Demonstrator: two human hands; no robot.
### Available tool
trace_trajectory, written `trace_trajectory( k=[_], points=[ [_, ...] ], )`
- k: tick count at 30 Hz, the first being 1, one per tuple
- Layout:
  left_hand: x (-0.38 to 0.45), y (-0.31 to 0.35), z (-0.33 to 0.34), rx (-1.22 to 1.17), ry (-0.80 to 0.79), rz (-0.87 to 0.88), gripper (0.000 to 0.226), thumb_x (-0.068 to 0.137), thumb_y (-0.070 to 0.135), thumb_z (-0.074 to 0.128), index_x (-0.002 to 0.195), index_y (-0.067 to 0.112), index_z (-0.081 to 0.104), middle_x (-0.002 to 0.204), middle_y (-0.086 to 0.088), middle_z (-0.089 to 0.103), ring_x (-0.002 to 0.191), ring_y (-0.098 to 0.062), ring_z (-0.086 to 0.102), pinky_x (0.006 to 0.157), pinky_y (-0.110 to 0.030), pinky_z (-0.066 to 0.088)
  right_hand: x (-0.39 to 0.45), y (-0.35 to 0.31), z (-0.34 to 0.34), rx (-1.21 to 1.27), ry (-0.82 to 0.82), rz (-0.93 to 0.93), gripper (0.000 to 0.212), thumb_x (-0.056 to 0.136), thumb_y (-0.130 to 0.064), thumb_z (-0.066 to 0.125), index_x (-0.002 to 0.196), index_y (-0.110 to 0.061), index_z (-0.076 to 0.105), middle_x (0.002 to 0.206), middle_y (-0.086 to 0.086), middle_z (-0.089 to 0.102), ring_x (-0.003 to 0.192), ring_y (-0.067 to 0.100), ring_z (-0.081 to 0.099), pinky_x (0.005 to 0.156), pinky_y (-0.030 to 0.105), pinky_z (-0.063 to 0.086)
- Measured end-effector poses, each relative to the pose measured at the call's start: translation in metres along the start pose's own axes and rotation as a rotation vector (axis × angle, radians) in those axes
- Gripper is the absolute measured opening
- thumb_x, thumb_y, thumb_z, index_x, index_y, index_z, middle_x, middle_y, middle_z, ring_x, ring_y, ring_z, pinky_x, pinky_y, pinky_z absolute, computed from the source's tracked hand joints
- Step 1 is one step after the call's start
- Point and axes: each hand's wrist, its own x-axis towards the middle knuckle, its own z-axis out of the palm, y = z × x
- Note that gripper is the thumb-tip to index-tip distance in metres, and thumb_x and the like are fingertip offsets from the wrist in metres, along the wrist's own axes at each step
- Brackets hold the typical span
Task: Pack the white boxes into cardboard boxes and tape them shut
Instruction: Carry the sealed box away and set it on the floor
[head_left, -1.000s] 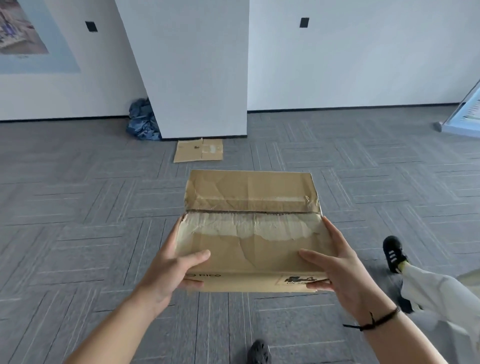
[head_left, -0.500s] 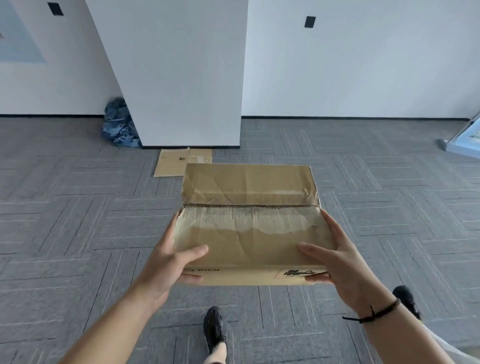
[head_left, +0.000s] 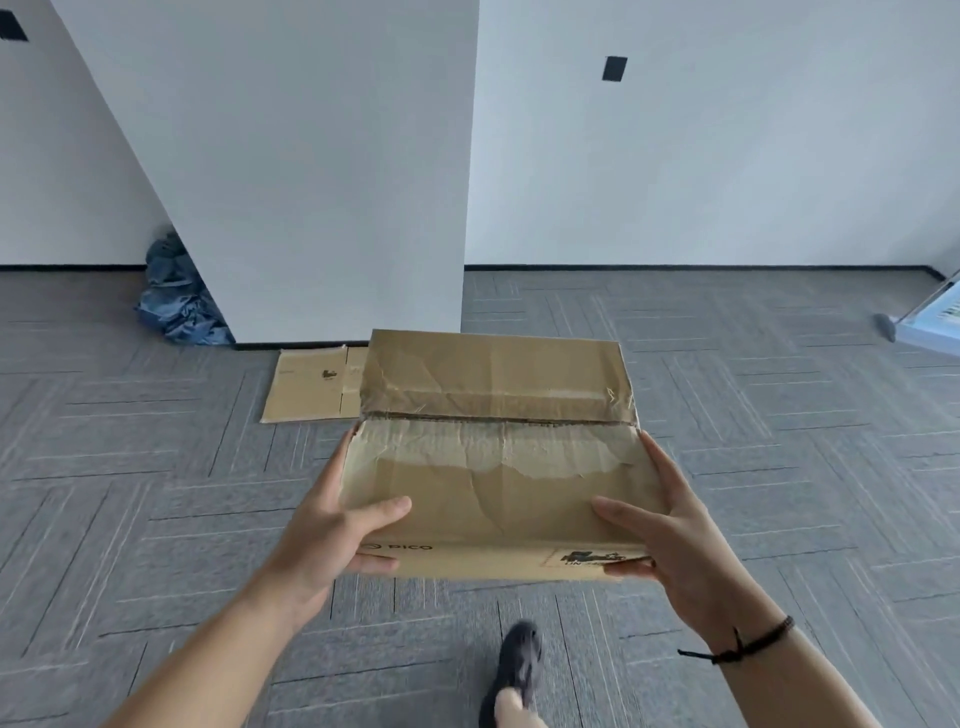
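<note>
Both of your hands carry one cardboard box (head_left: 498, 467) in front of you, above the grey carpet floor (head_left: 130, 493). Your left hand (head_left: 332, 535) has its grip on the box's left side, thumb on top and fingers curled under the near edge. Your right hand (head_left: 675, 530) grips the right side the same way. The top flaps lie shut, their surface torn and creased. A flattened cardboard sheet (head_left: 311, 384) lies on the floor beyond, by the white pillar (head_left: 291, 171).
</note>
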Motion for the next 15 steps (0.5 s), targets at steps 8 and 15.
trace_trajectory(
  k=[8,15],
  points=[
    [0.196,0.047,0.045,0.026,0.041,-0.041,0.097,0.07,0.021,0.086,0.138,0.07,0.037,0.161,0.019,0.025,0.121,-0.029,0.06,0.072,-0.056,0.062,0.214,-0.045,-0.015,0.023,-0.052,0.045,0.088,0.077,-0.014,0.085,0.141,-0.058,0.043,0.126,-0.003,0.063,0.101,0.032,0.072,0.079,0.066,0.058],
    [0.341,0.104,0.084,-0.018,0.096,-0.069,0.098,0.073,0.016,0.083,0.137,0.069,0.032,0.165,0.018,0.017,0.119,-0.027,0.062,0.073,-0.051,0.063,0.378,-0.118,-0.027,-0.039,-0.102,0.049,0.09,0.077,-0.014,0.085,0.143,-0.057,0.041,0.125,-0.002,0.061,0.101,0.031,0.072,0.078,0.063,0.059]
  ],
)
